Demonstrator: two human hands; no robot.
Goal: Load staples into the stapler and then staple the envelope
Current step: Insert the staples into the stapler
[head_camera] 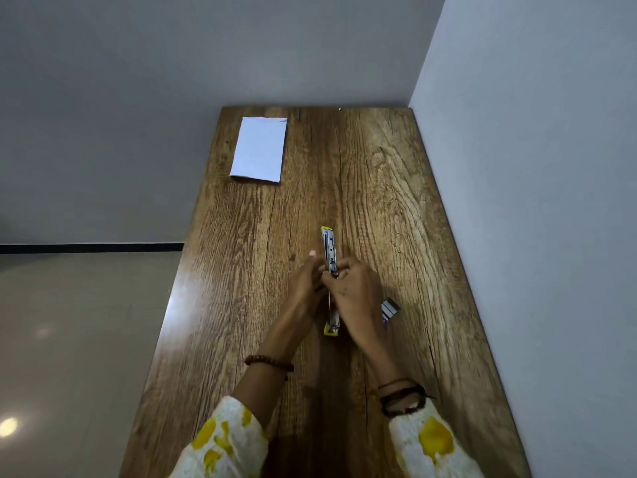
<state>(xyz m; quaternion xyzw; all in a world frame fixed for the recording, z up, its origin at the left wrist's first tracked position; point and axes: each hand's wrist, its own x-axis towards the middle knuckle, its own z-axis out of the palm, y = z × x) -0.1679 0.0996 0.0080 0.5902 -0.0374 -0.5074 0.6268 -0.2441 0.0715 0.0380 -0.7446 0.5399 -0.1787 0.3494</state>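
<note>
A yellow stapler (330, 246) lies swung fully open along the middle of the wooden table (379, 188), its metal channel facing up. My left hand (306, 284) holds the stapler's middle from the left, thumb stretched forward. My right hand (355, 288) has its fingers curled at the channel from the right, pinching there; whether staples are between the fingertips is too small to tell. A small staple box (391, 309) sits just right of my right hand, partly hidden by it. The white envelope (260, 150) lies flat at the table's far left corner.
The table stands in a corner, with a grey wall along its right edge (517, 236) and another behind it. Its left edge drops to a shiny tiled floor (69, 339). Bare wood lies between the envelope and the stapler.
</note>
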